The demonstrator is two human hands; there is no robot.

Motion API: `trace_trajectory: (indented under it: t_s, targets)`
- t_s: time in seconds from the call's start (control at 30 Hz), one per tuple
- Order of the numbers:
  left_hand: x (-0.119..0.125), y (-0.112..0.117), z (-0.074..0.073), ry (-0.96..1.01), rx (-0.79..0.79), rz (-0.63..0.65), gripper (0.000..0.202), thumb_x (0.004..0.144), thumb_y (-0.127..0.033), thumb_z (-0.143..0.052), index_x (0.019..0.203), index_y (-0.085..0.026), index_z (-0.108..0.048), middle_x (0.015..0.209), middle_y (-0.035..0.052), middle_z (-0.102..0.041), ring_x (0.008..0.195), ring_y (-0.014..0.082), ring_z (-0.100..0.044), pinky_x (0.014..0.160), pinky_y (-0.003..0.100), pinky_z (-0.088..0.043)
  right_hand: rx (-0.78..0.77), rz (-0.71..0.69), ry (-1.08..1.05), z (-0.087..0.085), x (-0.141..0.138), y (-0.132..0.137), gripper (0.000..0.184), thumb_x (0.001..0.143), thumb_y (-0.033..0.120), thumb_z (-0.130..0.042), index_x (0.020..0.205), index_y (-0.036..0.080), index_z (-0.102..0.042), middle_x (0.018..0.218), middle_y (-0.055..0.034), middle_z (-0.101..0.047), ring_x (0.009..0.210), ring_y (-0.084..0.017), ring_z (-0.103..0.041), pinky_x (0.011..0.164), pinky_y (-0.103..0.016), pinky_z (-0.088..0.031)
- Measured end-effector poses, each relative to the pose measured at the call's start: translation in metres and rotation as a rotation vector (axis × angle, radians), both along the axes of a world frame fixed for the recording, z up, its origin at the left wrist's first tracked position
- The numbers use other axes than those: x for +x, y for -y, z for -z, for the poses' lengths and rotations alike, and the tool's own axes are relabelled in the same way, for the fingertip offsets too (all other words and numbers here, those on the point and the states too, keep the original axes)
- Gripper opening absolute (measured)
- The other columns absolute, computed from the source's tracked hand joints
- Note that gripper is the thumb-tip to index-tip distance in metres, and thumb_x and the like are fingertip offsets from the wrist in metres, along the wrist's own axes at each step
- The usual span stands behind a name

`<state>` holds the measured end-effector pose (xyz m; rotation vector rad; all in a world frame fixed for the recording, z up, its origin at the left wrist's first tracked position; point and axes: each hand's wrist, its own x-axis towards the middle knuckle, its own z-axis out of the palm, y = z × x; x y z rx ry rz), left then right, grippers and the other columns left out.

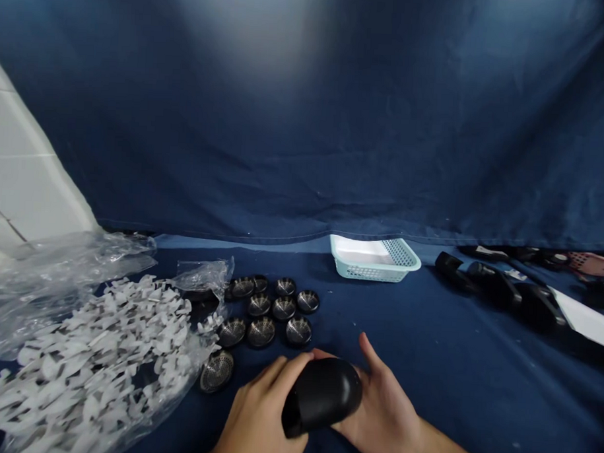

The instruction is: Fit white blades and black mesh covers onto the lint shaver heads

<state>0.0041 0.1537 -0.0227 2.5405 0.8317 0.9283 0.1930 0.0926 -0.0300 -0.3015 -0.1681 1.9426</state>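
Note:
My left hand (268,410) is wrapped round a black, smooth casing (328,392) with a rounded end, held tilted just above the blue cloth. My right hand (382,408) is at the casing's rounded end, palm turned towards it and thumb stretched up and away; its other fingers are partly hidden behind the casing. Whether the right palm presses on it I cannot tell. Beyond my left hand lie several round, dark perforated discs (261,332) like small speaker grilles. One of them, a single disc (216,371), lies closest to my left hand.
Many small white plastic pieces (104,352) spill from a clear plastic bag (201,276) on the left. A light-blue basket (372,274) stands at the back against a dark blue curtain (305,134). Black parts (493,286) and a pink basket (592,264) are on the right.

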Motion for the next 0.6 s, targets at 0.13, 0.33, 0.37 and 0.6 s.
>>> trace_trajectory:
  t_s: [0.13,0.33,0.37,0.6]
  targets:
    - [0.001,0.003,0.007,0.081,-0.007,-0.015,0.073,0.063,-0.01,-0.058,0.132,-0.027,-0.044,0.118,0.0077,-0.066,0.103,0.0284,-0.067,0.086,0.041,-0.058,0.026,-0.005,0.0,0.001,0.0,0.0,0.07,0.093,0.066,-0.034,0.115,0.008,-0.066,0.101,-0.011,-0.074,0.094,-0.022,-0.066,0.092,-0.033,-0.043]
    - [0.004,0.002,-0.002,0.151,-0.264,0.104,0.068,0.065,-0.007,-0.059,0.129,-0.027,-0.048,0.121,0.0067,-0.064,0.109,0.0284,-0.062,0.095,0.043,-0.052,0.048,-0.02,0.047,0.0,0.003,0.002,0.068,0.094,0.066,-0.033,0.114,0.009,-0.066,0.103,-0.0102,-0.074,0.1,-0.023,-0.064,0.094,-0.035,-0.042]
    - [0.003,0.0,-0.005,0.203,-0.356,0.135,0.063,0.069,-0.011,-0.062,0.129,-0.025,-0.047,0.12,0.0073,-0.064,0.108,0.0277,-0.062,0.095,0.042,-0.052,0.074,-0.021,0.062,-0.001,0.003,0.001,0.068,0.094,0.066,-0.033,0.114,0.009,-0.065,0.105,-0.011,-0.073,0.101,-0.023,-0.064,0.096,-0.036,-0.041]
    - [-0.003,-0.012,-0.015,0.368,-0.625,0.179,0.056,0.078,-0.027,-0.071,0.128,-0.022,-0.045,0.11,0.0078,-0.062,0.101,0.024,-0.06,0.085,0.034,-0.051,0.053,0.044,0.103,0.001,0.003,-0.003,0.064,0.094,0.063,-0.035,0.125,0.01,-0.056,0.12,-0.0128,-0.064,0.109,-0.022,-0.059,0.103,-0.037,-0.035]
